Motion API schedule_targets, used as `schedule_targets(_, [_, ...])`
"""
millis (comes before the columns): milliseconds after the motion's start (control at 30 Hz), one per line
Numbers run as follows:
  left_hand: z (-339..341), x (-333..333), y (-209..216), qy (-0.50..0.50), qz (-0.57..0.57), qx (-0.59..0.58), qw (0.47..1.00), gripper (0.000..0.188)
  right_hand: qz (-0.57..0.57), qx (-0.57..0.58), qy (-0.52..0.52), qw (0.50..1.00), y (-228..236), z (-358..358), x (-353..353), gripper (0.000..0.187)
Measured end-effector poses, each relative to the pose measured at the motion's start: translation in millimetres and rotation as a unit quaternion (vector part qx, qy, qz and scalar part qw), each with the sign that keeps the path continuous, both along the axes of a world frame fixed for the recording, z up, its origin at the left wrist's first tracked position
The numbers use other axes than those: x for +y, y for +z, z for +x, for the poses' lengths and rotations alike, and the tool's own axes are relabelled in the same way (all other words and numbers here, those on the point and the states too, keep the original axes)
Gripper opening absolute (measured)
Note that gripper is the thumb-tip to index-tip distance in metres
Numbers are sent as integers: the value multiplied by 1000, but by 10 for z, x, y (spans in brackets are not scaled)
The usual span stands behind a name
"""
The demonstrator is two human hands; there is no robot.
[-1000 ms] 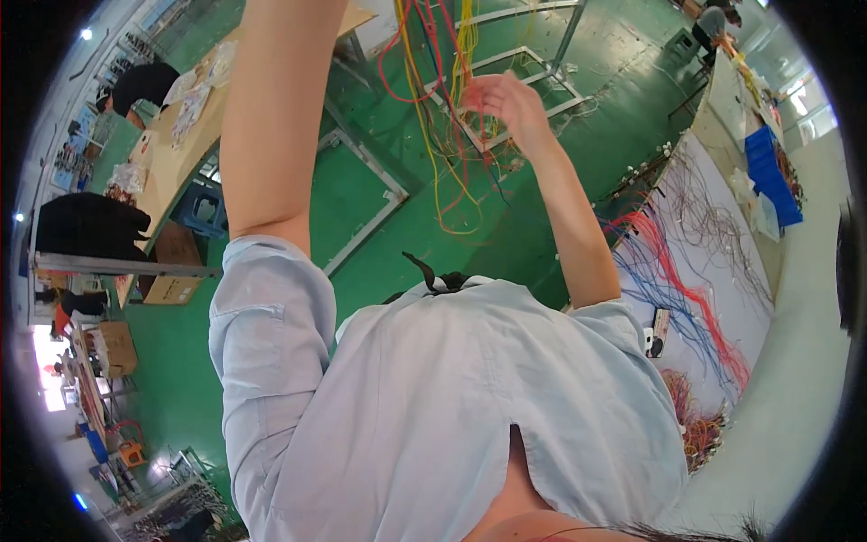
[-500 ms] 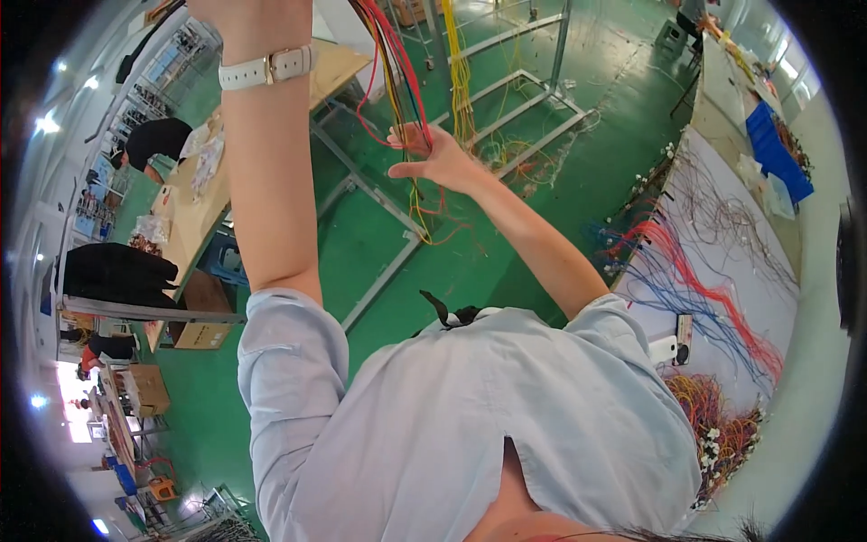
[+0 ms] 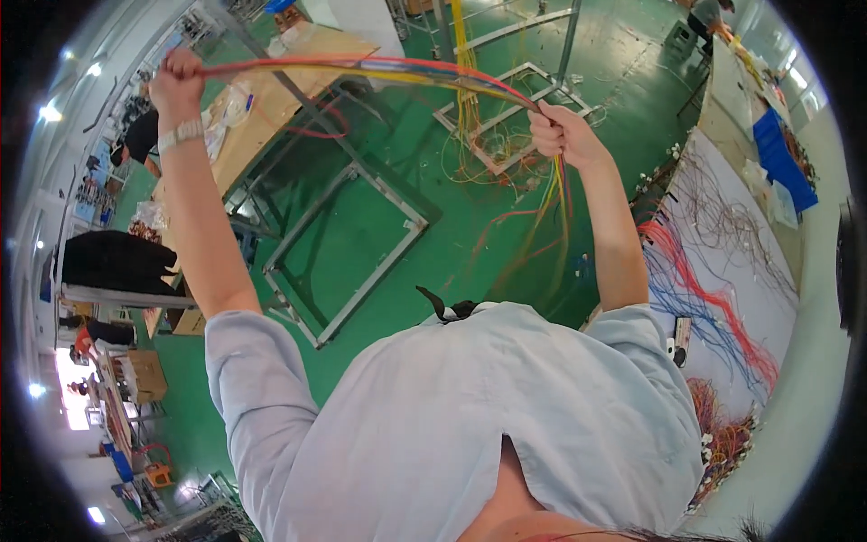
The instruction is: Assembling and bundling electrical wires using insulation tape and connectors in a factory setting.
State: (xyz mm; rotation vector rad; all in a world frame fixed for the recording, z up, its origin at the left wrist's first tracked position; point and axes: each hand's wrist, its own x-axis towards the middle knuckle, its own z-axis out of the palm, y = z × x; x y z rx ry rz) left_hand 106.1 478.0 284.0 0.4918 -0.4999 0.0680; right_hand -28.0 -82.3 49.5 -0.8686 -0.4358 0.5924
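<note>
A long bundle of red, yellow and dark wires [image 3: 388,69] stretches in a slight arch between my two hands. At the far left my left hand [image 3: 178,79] is closed in a fist around one end of it. My right hand [image 3: 564,135] grips the bundle toward its other end, with the fingers wrapped round it. Below that hand the loose wire ends hang down and fan out, some of them blurred by motion. One red strand droops in a loop from the stretched part, in front of a metal frame.
Metal frames [image 3: 361,244] stand on the green floor, one behind draped with yellow wires [image 3: 465,81]. A wooden table [image 3: 316,54] is at the left. On the right a white worktop [image 3: 722,244] carries red and blue wires and a blue bin [image 3: 781,158]. People work farther off.
My left hand has come down and left with the wires. My right hand, open beside the hanging bundle before, has closed on it and moved right, so the bundle now spans sideways.
</note>
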Motion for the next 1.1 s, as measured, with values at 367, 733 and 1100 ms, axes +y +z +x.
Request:
schedule_targets(367, [-35,62,-468,120,60,60,989,30,-76,-31,-32,996,148,-195,110,31])
schedule_targets(733, [-1030,-858,361,-171,14,-116,978,17,-581,-390,-159,697,-260,229,736,124])
schedule_targets(1100, [-1469,-2046,725,-27,132,-133,982,20,67,-222,277,932,115,-77,2089,49])
